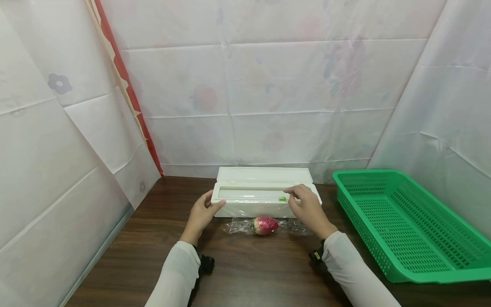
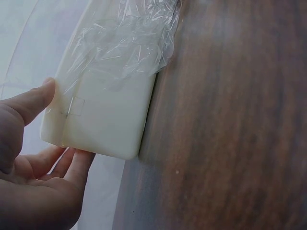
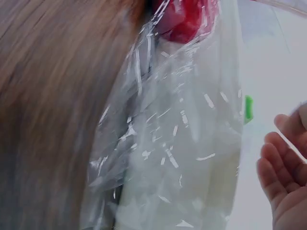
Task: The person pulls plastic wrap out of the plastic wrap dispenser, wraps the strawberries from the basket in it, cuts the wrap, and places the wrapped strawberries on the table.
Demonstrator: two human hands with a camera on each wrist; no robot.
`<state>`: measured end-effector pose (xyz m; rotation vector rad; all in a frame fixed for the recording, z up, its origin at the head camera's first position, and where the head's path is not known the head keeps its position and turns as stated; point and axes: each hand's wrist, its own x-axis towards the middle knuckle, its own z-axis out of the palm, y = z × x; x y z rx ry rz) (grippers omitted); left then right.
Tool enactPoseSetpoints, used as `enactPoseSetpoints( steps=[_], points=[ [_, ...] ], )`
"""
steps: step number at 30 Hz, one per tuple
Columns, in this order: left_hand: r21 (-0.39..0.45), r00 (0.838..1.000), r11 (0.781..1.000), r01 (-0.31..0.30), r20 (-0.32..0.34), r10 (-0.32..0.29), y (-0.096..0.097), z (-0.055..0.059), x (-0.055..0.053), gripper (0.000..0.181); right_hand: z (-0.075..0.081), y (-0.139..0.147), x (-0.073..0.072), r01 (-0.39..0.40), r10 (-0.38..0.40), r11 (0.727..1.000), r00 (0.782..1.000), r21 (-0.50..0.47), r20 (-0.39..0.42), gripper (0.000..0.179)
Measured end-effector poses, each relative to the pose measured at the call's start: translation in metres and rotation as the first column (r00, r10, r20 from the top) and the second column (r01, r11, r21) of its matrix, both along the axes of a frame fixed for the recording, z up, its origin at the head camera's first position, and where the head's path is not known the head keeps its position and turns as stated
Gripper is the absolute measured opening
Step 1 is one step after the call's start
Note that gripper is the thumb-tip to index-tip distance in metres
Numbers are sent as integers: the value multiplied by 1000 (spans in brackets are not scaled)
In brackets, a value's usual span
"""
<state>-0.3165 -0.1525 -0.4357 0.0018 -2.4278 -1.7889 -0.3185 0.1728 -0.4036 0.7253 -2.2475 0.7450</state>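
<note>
A white cling film dispenser box (image 1: 249, 209) stands on the table with its lid (image 1: 264, 174) tipped back. My left hand (image 1: 201, 215) grips its left end; in the left wrist view the thumb lies along one edge and the fingers are at the end face. A small green slider (image 1: 282, 198) sits on the front rim. Beside it my right hand (image 1: 308, 211) hovers over the box's right part, fingers loosely bent, holding nothing visible. Clear film (image 3: 163, 143) hangs down the front. At the box's foot, a red fruit (image 1: 264, 226) with a pale end lies in film.
To the right stands a green perforated plastic basket (image 1: 368, 228). The brown wood-grain table (image 1: 253, 277) extends in front of the box. White patterned sheets (image 1: 268, 85) hang behind and at both sides. A black camera strap is on each wrist.
</note>
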Motion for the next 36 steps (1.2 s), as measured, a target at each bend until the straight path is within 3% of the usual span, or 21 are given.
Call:
enactPoseSetpoints(
  steps=[3,9,15,30,36],
  points=[
    [4,1000,1000,2,-4,-2,0,1,1,78,4,-4,1,3,-4,1000,1000,-24,-5,22],
    [4,1000,1000,3,-5,-3,0,2,1,78,8,-13,2,-3,4,1000,998,-22,59,20],
    [-4,1000,1000,-1,2,1,0,1,1,79,2,-19,5,39,-41,999,989,19,144,38],
    [16,1000,1000,-4,-10,5,0,1,-1,78,-2,-18,-1,90,-100,991,991,101,95,27],
    [3,1000,1000,-11,2,11,0,-1,-2,79,-2,-19,0,113,-128,986,984,121,128,27]
  ],
)
